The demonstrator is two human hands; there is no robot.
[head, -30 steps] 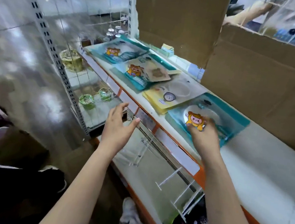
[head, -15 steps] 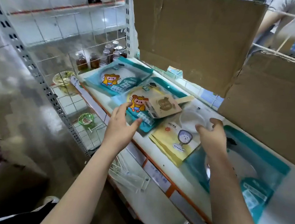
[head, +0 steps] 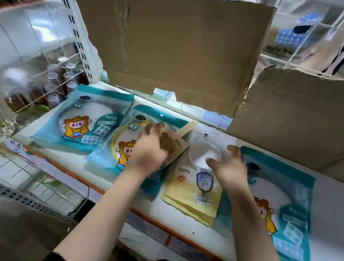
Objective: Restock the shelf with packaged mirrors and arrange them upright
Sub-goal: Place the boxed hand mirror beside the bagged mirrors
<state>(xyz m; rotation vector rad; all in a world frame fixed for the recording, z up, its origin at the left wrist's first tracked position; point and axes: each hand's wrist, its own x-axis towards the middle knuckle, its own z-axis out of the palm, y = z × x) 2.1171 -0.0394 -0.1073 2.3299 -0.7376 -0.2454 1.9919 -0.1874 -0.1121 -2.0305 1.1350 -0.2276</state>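
Head view: five flat mirror packets lying face up on the smooth white shelf [head: 68, 158]. Three glossy teal packets [head: 94, 120] with round clear windows, two overlapping at the left, the third at the right, touching one yellow packet [head: 191, 193]. One small brown packet [head: 175, 146] on the middle teal one, under the left hand [head: 149, 151]; fingers bent over it, too blurred to tell a grip. Right hand [head: 229, 170] above the yellow packet, fingers spread, holding nothing. Orange strip along the front edge; bare shelf at far right. Two torn cardboard sheets [head: 171, 43] standing behind
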